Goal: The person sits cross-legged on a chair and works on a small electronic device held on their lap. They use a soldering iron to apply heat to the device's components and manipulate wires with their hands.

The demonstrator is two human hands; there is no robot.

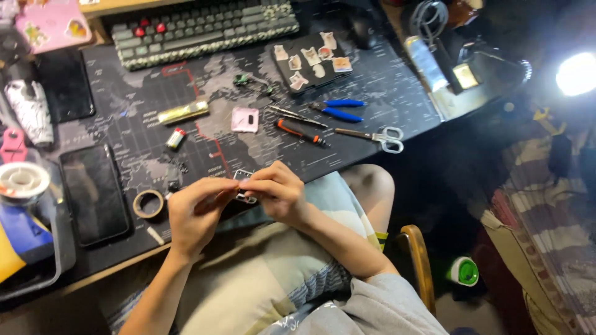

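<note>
Black tray [282, 68] holds stickers [310, 57]; left hand [197, 211] and right hand [277, 192] pinch a small metal frame [243, 186].

A single head-worn camera looks steeply down and forward from above the seated person's lap, close to the hands [239, 201] at the desk's [397, 74] near edge. The keyboard [205, 28] lies along the frame's top; the floor shows at right.
</note>
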